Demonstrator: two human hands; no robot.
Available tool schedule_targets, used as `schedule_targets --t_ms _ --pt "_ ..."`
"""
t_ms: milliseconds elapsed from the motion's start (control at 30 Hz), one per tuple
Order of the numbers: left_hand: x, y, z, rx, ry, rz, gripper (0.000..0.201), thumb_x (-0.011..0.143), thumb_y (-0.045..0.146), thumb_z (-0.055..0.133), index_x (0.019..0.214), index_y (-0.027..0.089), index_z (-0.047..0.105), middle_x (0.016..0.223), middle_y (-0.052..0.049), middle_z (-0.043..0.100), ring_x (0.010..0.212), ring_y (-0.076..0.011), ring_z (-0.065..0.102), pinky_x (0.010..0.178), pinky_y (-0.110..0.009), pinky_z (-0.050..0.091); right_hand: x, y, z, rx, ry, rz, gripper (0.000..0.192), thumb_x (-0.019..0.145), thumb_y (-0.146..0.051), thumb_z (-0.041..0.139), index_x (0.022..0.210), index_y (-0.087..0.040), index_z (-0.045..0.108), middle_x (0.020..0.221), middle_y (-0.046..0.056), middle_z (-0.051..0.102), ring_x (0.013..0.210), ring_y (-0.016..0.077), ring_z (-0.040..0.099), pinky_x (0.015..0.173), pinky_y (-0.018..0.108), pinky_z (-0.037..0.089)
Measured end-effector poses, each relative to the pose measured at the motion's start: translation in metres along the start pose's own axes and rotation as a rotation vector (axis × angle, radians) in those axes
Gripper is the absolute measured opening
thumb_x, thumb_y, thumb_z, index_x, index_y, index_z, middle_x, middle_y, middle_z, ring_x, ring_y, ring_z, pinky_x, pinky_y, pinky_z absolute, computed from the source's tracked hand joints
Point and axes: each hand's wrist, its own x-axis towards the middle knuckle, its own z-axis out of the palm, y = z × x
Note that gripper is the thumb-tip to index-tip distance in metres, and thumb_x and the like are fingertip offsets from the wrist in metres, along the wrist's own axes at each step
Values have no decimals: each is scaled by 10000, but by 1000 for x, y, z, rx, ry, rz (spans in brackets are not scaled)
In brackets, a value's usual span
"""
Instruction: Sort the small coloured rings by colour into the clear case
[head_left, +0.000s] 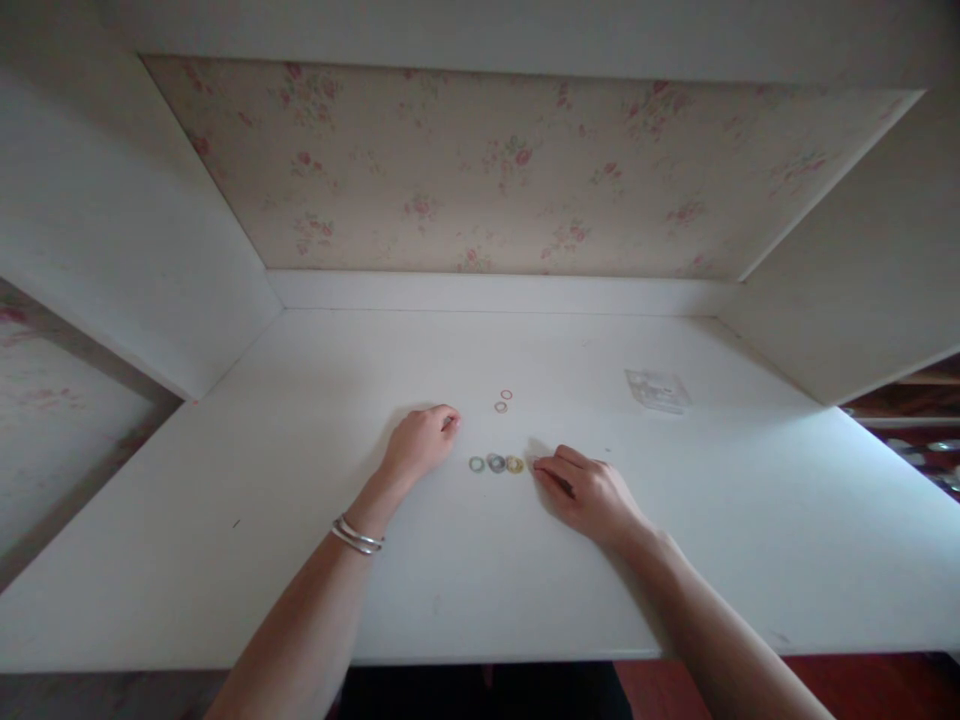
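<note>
hands (510, 470) flank three rings (496, 464) | plastic bag (658, 390) print unreadable

Both bare forearms reach forward and converge toward the middle. The left hand (421, 442) lies knuckles up, its fingers curled loosely under into a soft fist, with the fingertips (448, 421) pointing forward and to the right. Two thin silver metal bangles (358, 535) circle the left wrist, behind the knuckles. The right hand (589, 490) lies palm down, its fingers stretched out flat and close together, with the fingertips (541, 466) pointing left toward the other hand. The two hands stay apart, neither one closed around anything.
</note>
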Motion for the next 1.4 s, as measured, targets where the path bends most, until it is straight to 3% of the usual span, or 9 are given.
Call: schedule_targets --t_ms 333,567,700,967,1267,1400 --pt "-1 1 -2 3 -9 0 286 886 386 442 989 246 669 912 -40 717 831 -169 652 746 -252 458 -5 4 2 115 136 22 305 904 -349 426 922 -210 697 749 35 610 565 89 517 555 215 388" --pt "-2 24 0 -161 -29 108 294 889 360 440 997 212 669 888 -27 715 797 -151 652 737 -231 469 10 22 -2 338 424 385 334 835 -441 487 844 -184 701 668 30 619 540 119 491 555 246 397" --pt "12 46 4 -120 -77 174 272 884 353 459 1028 252 668 983 -20 708 891 -155 642 813 -235 455 15 34 1 480 398 511 359 788 -475 529 865 -176 711 670 28 637 571 135 519 563 252 398" --pt "38 62 10 155 -113 181 283 882 385 449 1022 297 679 1021 -43 702 896 -195 641 800 -293 449 16 36 2 485 351 474 335 793 -439 492 857 -196 715 671 21 637 570 131 516 561 248 390" --pt "22 70 0 120 -91 172 285 901 369 419 975 312 688 1015 -21 706 963 -175 628 819 -260 440 16 33 -2 445 353 423 289 798 -386 488 837 -205 710 723 25 669 591 131 535 592 247 407" --pt "5 79 -7 75 -99 293 287 912 357 411 986 299 683 1010 -14 705 946 -167 631 820 -252 442 16 33 -1 443 364 415 279 800 -384 495 825 -207 709 730 25 673 599 132 541 605 249 406"
